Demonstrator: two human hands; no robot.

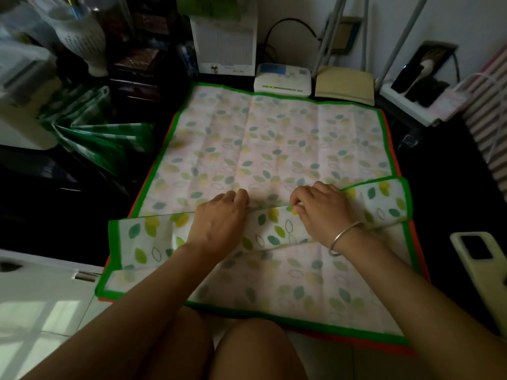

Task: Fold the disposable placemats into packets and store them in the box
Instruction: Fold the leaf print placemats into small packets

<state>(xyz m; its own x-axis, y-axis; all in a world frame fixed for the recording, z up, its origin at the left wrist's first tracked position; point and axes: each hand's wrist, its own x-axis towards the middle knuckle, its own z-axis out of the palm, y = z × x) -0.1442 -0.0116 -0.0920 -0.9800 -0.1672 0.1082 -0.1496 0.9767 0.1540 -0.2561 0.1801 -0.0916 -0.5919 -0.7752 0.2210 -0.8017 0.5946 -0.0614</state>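
A large leaf-patterned placemat (274, 138) with a green border lies spread flat on a dark table. Across its near half runs a folded strip of placemat (140, 237), stretching from the left edge to the right edge. My left hand (219, 218) rests on the strip's far edge with fingers curled over the fold. My right hand (321, 204), a silver bangle on its wrist, pinches the same fold edge a little to the right. A red-edged sheet (411, 352) peeks out from under the green-bordered one.
A crumpled green-striped sheet (104, 141) lies at the left. A white router box (282, 80) and a tan pad (345, 85) sit behind the mat. A phone (482, 267) lies at the right edge. My knees are below the table's front edge.
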